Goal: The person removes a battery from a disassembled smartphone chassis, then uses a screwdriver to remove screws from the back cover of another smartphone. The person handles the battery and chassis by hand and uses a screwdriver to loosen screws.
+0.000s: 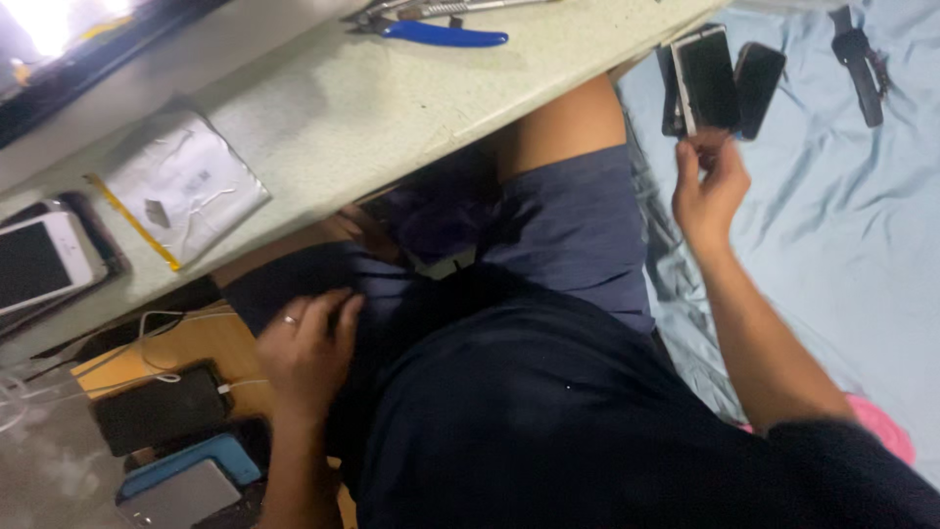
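While the person sat at the pale table's (392,108) edge, the right hand (707,191) pinched a white-framed, dark-screened flat phone (707,80) above the light blue bedsheet (842,225). The left hand (305,355) rested on the lap, fingers loosely curled, gripping nothing.

A: Place?
B: Home phone-repair corner. Worktop (392,108) holds pliers (441,34), a white phone (39,263), a loose battery (186,186).
A: Why home?
B: Bedsheet (832,216) alongside, more phones (725,78) on it.
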